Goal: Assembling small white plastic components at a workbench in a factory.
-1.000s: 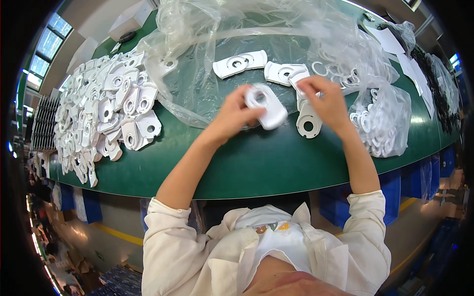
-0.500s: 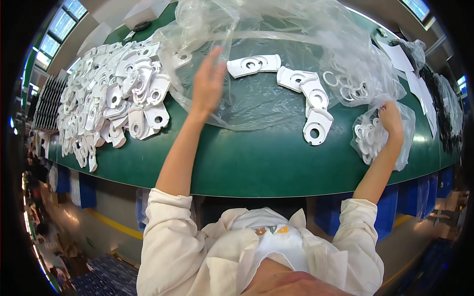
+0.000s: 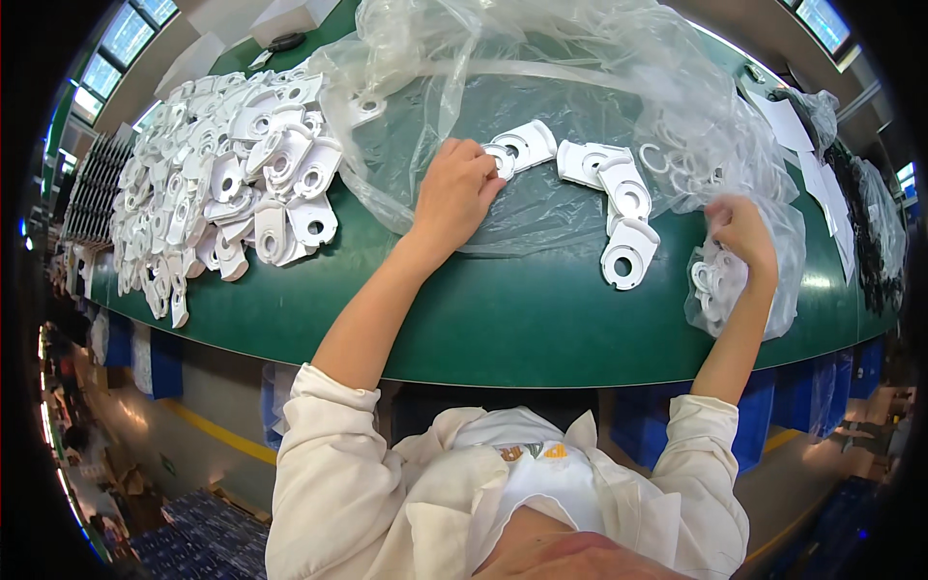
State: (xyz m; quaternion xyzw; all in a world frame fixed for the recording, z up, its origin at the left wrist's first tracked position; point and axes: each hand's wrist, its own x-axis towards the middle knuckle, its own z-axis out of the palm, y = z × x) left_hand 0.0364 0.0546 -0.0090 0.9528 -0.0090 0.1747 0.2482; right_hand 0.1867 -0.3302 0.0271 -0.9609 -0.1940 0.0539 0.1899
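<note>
My left hand (image 3: 456, 198) is closed at the left end of a pair of overlapping white plastic parts (image 3: 530, 145), flat pieces with a round hole, lying on clear plastic sheeting (image 3: 541, 217). Its fingertips hide that end. Over on the right, my right hand (image 3: 742, 237) has curled fingers, slightly blurred, above a clear plastic bag (image 3: 788, 256) of white rings (image 3: 713, 285); whatever it pinches is hidden. Between the hands, several more white plastic parts (image 3: 630, 253) lie in a bent, overlapping row.
A large heap of similar white parts (image 3: 227, 179) covers the left of the green table (image 3: 503, 329). Loose white rings (image 3: 653, 158) lie under or in the sheeting at right. Paper sheets (image 3: 822, 184) and dark bundled strips (image 3: 865, 222) sit along the right edge. Blue bins (image 3: 720, 411) stand below.
My left hand has come down and right onto the paired parts, its fingers closing; those parts have turned and shifted. My right hand has moved slightly left and up out of the ring bag.
</note>
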